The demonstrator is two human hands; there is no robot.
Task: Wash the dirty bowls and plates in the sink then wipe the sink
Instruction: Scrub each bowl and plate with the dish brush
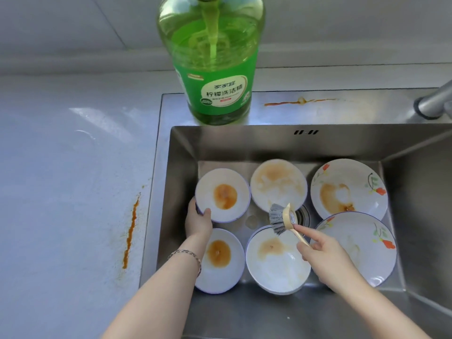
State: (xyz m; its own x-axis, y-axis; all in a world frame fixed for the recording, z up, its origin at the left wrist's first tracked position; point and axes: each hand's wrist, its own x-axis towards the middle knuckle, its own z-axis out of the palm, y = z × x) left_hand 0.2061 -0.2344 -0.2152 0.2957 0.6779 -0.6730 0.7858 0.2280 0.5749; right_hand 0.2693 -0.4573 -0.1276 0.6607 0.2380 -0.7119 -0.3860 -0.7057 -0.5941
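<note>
The task looks to be at its very start: all 6 dishes lie in the sink [244, 145] and most carry brown sauce marks, and I see no foam and no running water. So the washing and the wiping of the sink are, I judge, both left to do. The left hand [198, 222] holds the far-left bowl [227, 182] at its near rim, its grip pinching the edge between thumb and fingers. The right hand [325, 255] holds the brush [281, 218], its grip curled round the pale handle near the end. The brush is over the middle of the sink, above the far rim of the near-middle bowl [276, 267]; whether it touches, I cannot tell. Its long axis runs diagonally from the right hand up and to the left, and the grey bristles point to the left, toward the held bowl. A green detergent bottle [215, 69] stands on the ledge behind, and an orange streak [130, 231] marks the worktop [61, 167].
</note>
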